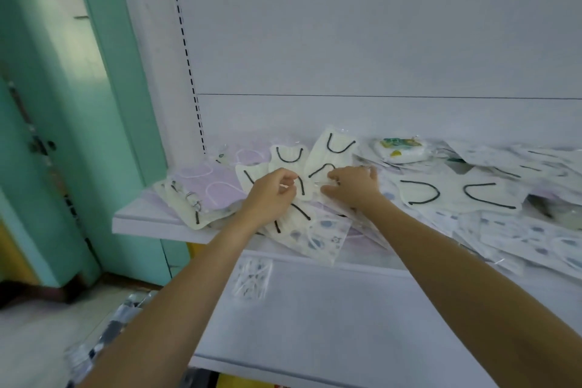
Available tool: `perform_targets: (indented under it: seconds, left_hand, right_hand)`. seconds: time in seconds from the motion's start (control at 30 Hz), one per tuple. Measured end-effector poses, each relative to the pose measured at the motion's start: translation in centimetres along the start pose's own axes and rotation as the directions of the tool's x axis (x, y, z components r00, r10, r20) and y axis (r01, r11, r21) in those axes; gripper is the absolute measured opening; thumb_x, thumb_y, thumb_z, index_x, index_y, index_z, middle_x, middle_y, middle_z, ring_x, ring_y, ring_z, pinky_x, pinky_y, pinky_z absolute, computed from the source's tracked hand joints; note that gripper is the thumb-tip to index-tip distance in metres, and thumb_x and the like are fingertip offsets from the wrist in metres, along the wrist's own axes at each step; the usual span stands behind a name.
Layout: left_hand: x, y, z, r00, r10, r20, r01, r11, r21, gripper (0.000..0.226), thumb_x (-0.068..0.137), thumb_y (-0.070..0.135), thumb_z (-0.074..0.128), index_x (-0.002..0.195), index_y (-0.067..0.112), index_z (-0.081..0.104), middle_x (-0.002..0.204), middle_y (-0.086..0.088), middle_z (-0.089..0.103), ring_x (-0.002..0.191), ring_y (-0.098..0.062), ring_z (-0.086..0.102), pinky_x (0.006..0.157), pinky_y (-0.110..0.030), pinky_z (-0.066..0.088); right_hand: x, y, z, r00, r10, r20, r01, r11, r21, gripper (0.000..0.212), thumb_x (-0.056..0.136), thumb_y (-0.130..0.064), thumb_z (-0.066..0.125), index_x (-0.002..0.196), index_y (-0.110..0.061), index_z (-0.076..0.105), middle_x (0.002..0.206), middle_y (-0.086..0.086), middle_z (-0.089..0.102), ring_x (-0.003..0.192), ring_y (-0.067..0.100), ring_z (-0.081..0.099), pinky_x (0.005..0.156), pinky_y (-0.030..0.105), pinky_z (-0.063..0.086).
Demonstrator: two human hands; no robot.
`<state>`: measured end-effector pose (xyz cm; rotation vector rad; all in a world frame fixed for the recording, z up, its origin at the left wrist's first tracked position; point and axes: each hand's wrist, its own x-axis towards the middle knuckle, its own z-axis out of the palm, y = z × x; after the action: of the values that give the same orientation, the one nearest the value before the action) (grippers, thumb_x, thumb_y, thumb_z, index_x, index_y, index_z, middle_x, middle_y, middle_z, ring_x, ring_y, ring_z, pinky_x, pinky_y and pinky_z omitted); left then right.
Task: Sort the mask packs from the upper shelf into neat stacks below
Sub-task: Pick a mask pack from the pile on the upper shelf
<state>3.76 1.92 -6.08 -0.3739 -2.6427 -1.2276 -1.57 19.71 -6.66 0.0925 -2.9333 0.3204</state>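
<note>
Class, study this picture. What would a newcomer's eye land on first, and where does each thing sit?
First, the left hand and right hand meeting over a fan of cream packs with black loops, near the left end of the upper shelf. Next, the loose heap of packs spreading right along it, against one lone pack on the lower shelf.
</note>
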Motion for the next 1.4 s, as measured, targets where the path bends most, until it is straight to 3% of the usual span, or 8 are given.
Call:
perform_targets:
  seconds: [0.2,0.33,0.53,0.8,0.93,1.03,1.17,1.4]
  left_hand:
    - [1.1,1.4,0.7,0.981,-0.194,-0.014,0.173,0.905,-0.388,0.057,0.095,0.042,0.047,0.145,0.024,0.026,0.124,-0.005,0.055,0.101,-0.019,0.062,0.096,-0.04,0.049]
    - [1.5,2.6,0.0,0.952,-0.306,0.026,0.213,0.598,-0.773,0.082,0.094,0.018,0.055,0.148,0.042,-0.002,0.119,0.003,0.049,0.086,-0.013,0.061,0.076,-0.034,0.056]
    - [0.5,0.4,-3.8,0.936,-0.147,-0.319,0.04,0.948,-0.317,0.074,0.087,-0.012,0.04,0.149,0.022,0.019,0.152,0.001,0.026,0.134,-0.01,0.031,0.095,-0.015,0.03]
    - [-2.3,-2.4,-7.6,0.907,-0.277,-0.319,0.182,0.937,-0.298,0.051,0.096,0.012,0.042,0.144,0.024,0.032,0.141,0.004,0.038,0.117,-0.017,0.044,0.1,-0.03,0.035]
    - [-2.3,-1.9,-7.2,0.929,-0.331,-0.165,0.228,0.864,-0.449,0.054,0.094,0.047,0.046,0.143,0.028,0.034,0.149,0.008,0.034,0.136,-0.016,0.032,0.106,-0.035,0.028]
    - [-2.0,-1.7,-6.5,0.936,-0.344,0.072,0.31,0.714,-0.628,0.079,0.068,0.07,0.06,0.135,0.03,0.047,0.14,0.003,0.05,0.125,-0.023,0.05,0.105,-0.049,0.036]
    - [-1.9,-1.6,-5.1,0.958,-0.279,-0.062,0.216,0.85,-0.481,0.064,0.09,0.009,0.055,0.145,0.024,0.027,0.15,-0.004,0.034,0.114,-0.018,0.052,0.082,-0.027,0.046]
    - [-3.4,-3.5,-6.2,0.946,-0.155,-0.284,0.094,0.972,-0.214,0.07,0.09,-0.008,0.045,0.148,0.023,0.022,0.151,0.003,0.027,0.096,0.008,0.044,0.065,-0.003,0.037]
  right_hand:
    - [-1.0,-0.1,0.2,0.915,-0.032,-0.403,0.175,0.93,0.324,0.03,0.097,-0.021,0.043,0.119,-0.021,0.063,0.119,0.003,0.065,0.115,0.024,0.055,0.108,0.034,0.027]
    - [-2.4,-0.5,-0.4,0.809,-0.485,-0.332,0.586,0.707,0.396,0.038,0.092,0.001,0.046,0.127,-0.012,0.057,0.135,0.006,0.053,0.126,0.017,0.047,0.107,0.022,0.03]
    - [-1.1,-2.2,0.4,0.919,-0.391,-0.048,0.384,0.861,0.333,0.074,0.091,-0.031,0.055,0.149,-0.014,0.012,0.154,0.006,0.023,0.14,0.023,0.025,0.114,0.036,0.019]
    - [-1.1,-4.0,1.9,0.989,-0.124,-0.085,0.141,0.962,0.233,0.035,0.098,-0.038,0.037,0.116,-0.022,0.062,0.115,0.004,0.065,0.114,0.024,0.053,0.111,0.04,0.019]
    - [-3.0,-4.2,0.3,0.919,0.073,-0.388,0.235,0.689,0.685,0.031,0.1,-0.026,0.041,0.119,-0.012,0.06,0.103,0.004,0.066,0.092,0.025,0.061,0.08,0.021,0.043]
    - [-4.8,-5.0,-0.5,0.879,-0.21,-0.427,0.469,0.537,0.701,0.028,0.099,-0.017,0.043,0.121,-0.013,0.059,0.11,-0.01,0.06,0.102,0.006,0.055,0.084,0.001,0.038]
    - [-5.9,-5.8,1.2,0.763,-0.574,-0.297,0.635,0.577,0.515,0.037,0.097,-0.015,0.048,0.134,-0.015,0.049,0.142,-0.005,0.042,0.128,0.001,0.033,0.107,0.013,0.023]
    - [-5.6,-4.2,2.2,0.918,-0.372,0.136,0.363,0.928,0.082,0.054,0.089,-0.049,0.051,0.137,-0.023,0.044,0.144,-0.003,0.04,0.138,0.021,0.024,0.113,0.043,0.01]
